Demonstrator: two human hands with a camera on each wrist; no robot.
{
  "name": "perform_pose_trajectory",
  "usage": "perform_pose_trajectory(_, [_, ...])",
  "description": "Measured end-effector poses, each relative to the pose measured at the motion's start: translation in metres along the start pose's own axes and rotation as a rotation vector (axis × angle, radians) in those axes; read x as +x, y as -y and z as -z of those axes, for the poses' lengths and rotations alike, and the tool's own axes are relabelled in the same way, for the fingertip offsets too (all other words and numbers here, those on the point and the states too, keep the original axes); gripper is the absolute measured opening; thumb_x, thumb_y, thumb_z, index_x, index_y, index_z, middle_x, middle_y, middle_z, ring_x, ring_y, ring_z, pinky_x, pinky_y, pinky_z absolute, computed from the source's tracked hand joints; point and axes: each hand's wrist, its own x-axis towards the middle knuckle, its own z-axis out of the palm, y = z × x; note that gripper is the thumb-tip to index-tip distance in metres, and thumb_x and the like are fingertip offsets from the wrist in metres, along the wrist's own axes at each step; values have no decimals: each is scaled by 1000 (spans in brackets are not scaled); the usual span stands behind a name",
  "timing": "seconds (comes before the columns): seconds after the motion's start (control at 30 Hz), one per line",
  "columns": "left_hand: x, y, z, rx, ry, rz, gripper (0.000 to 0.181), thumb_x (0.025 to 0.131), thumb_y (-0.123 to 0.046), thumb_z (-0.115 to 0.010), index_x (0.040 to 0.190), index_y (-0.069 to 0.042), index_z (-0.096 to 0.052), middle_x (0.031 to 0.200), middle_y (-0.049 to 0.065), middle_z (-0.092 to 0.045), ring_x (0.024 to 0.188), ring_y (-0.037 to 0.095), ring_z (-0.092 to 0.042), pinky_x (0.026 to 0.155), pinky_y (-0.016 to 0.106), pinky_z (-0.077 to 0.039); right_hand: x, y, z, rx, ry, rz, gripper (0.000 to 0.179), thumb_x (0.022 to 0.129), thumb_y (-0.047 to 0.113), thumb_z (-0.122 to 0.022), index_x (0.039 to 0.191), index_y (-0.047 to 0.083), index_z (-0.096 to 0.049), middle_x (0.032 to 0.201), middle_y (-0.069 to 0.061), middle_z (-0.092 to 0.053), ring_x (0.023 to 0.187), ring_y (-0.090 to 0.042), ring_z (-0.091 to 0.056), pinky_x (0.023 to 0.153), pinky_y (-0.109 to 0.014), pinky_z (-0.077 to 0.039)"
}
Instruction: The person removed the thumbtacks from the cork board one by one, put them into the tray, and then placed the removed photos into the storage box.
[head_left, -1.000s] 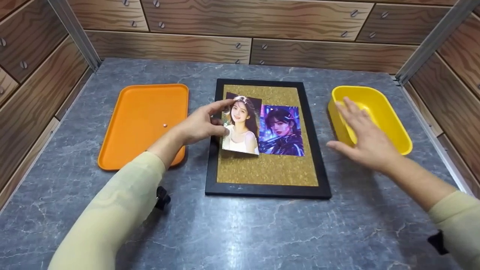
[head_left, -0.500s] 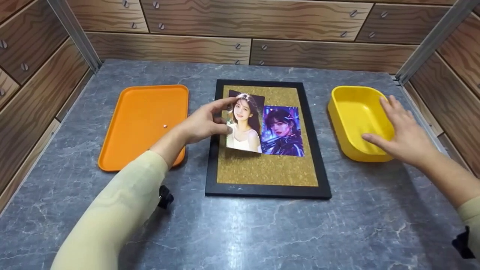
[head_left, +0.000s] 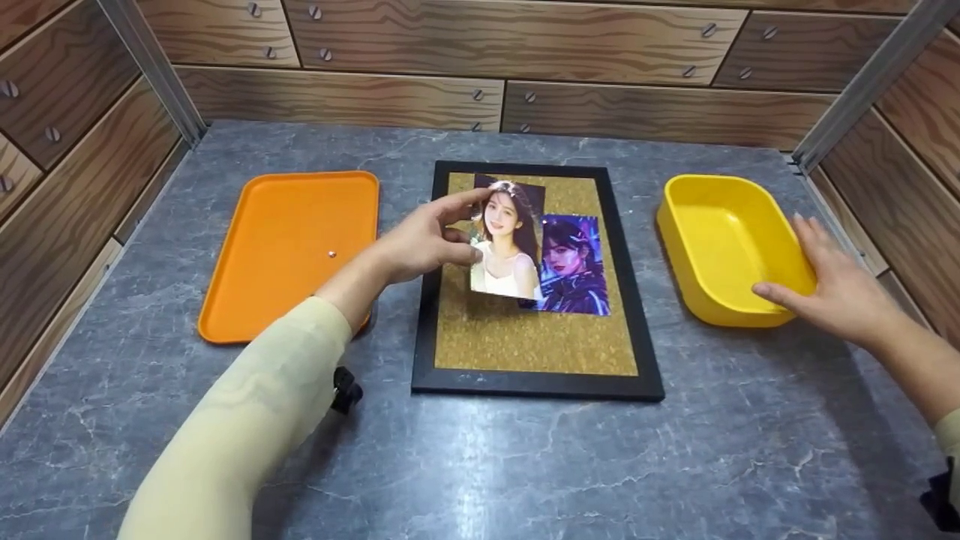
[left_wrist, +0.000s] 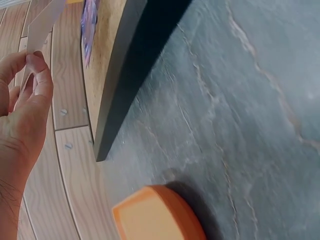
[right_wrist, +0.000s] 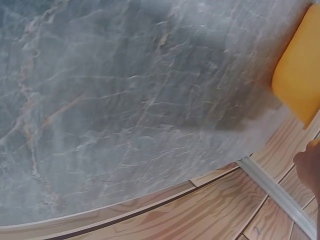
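My left hand (head_left: 427, 240) pinches the left edge of a photo print (head_left: 510, 259) of a person in a white top, thumb on the near side. In the left wrist view the photo's pale back (left_wrist: 42, 27) shows, lifted off the cork board (head_left: 536, 345) with its black frame. A second, purple-toned picture (head_left: 581, 281) lies on the cork, its left part covered by the held photo. My right hand (head_left: 844, 292), fingers extended and holding nothing, is at the right rim of a yellow plastic box (head_left: 712, 240).
To the left of the board lies an orange tray (head_left: 292, 232) with one small shiny pin-like piece (head_left: 332, 254) on it. The grey marbled table (head_left: 540, 465) is enclosed at the back and sides by wood-patterned panels (head_left: 405, 97).
The left hand has carried the photo rightward and slightly away, so it now overlaps the purple picture. The right hand has moved right, from over the box's left side to its right rim.
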Motion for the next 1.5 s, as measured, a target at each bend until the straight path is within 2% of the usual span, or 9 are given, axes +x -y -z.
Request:
perform_pose_trajectory(0.1, [2,-2,-3,-6,-3,3,89,91,11,-74,166,-22,-40,155,10,-54,99,25,-70,88,41,-61,-2,-6,-2,13,38,-14,117,99,51,-71,167,5,12,170,-35,1,143,-71,-20,110,-84,-20])
perform_pose_trajectory(0.2, [4,-2,-6,-33,-2,-8,89,90,13,-73,166,-21,-39,153,12,-56,103,27,-70,88,39,-62,-3,-10,-4,42,55,-9,120,98,48,-73,166,5,16,168,-39,-3,138,-74,-25,107,-84,-24])
perform_pose_trajectory(0.33, [8,-4,-9,-62,-9,-8,90,90,14,-72,166,-21,-39,148,14,-60,106,28,-70,89,38,-62,-3,-14,-6,65,69,4,120,99,46,-73,166,4,17,166,-42,-5,137,-74,-26,108,-84,-24])
perform_pose_trajectory(0.6, [14,-7,-16,-56,-43,-22,90,89,11,-75,165,-23,-41,141,17,-62,105,28,-68,95,49,-60,-4,-17,-5,56,116,-9,118,100,47,-70,164,-1,18,162,-48,-4,138,-74,-23,109,-83,-22])
perform_pose_trajectory(0.73, [16,-7,-19,-49,-54,-26,89,90,9,-75,165,-23,-41,138,17,-61,104,27,-68,91,44,-61,-4,-18,-6,63,131,-17,116,102,47,-67,163,-5,17,160,-50,-4,139,-74,-21,111,-83,-21])
perform_pose_trajectory(0.87, [18,-7,-21,-65,-56,-29,90,90,9,-75,165,-23,-40,134,18,-61,99,24,-66,88,39,-61,-6,-20,-8,68,133,-15,112,104,46,-64,163,-8,15,158,-52,-6,137,-76,-22,109,-83,-22])
perform_pose_trajectory(1.1, [25,-9,-26,-105,-72,-47,89,89,13,-74,165,-18,-39,129,20,-63,96,21,-65,91,42,-61,-6,-21,-11,74,115,-4,108,105,43,-62,163,-8,14,156,-53,-10,132,-77,-26,106,-84,-25])
perform_pose_trajectory(1.27, [32,-12,-32,-145,-71,-70,89,88,16,-71,166,-14,-38,124,22,-65,96,22,-66,89,37,-61,-7,-21,-13,83,111,-6,108,106,43,-61,163,-7,15,155,-54,-10,132,-78,-26,106,-84,-24])
perform_pose_trajectory(1.5, [43,-17,-43,-199,-61,-81,90,89,19,-70,166,-14,-37,118,20,-68,95,21,-67,87,37,-61,-9,-22,-14,83,95,-4,106,106,43,-61,163,-7,14,154,-55,-11,130,-79,-27,105,-85,-25])
